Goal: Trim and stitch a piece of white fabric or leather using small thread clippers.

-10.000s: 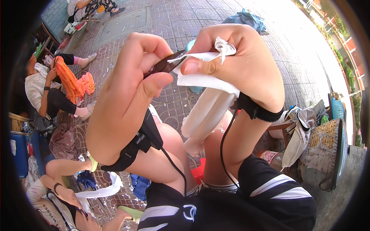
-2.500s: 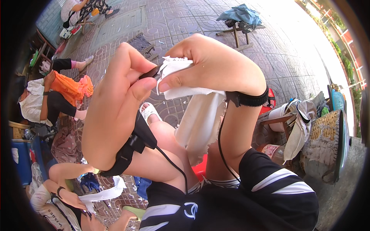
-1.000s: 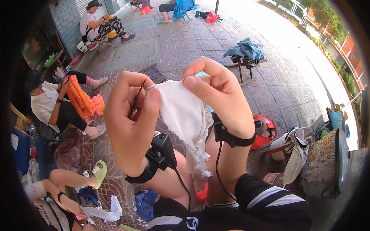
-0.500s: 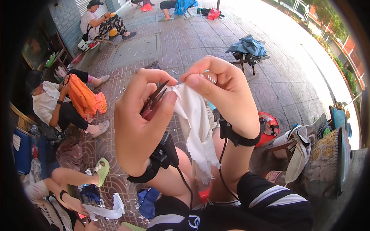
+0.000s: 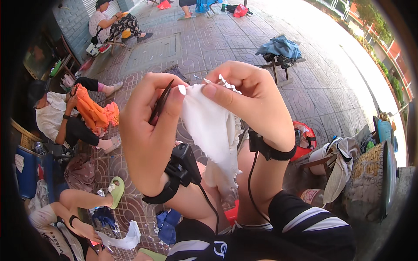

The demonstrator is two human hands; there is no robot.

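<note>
A strip of white cloth [image 5: 208, 124] with frayed edges hangs from my right hand [image 5: 257, 102], its top edge pinched between thumb and fingers. Its lower end drops between my legs. My left hand [image 5: 146, 135] is closed around small dark-bladed thread snips [image 5: 162, 101], the blades pointing up past the index finger. At the tip of that thumb sits a small white scrap [image 5: 182, 89], close beside the cloth's upper left corner. Whether scrap and cloth are still joined is hard to tell. Curled white fringe [image 5: 228, 85] shows behind my right thumb.
People sit at left, one with orange cloth [image 5: 93, 108], another near with a white strip [image 5: 124, 237]. A stool with blue cloth [image 5: 281, 48] stands ahead. Right are a red bag [image 5: 305, 141], a white bucket [image 5: 320, 161] and a woven basket [image 5: 363, 174]. Dark blue cloth [image 5: 167, 226] lies below.
My left hand has drawn a little left, away from my right thumb, with a white scrap now at its thumb tip. The cloth is turned flatter and shows more of its face.
</note>
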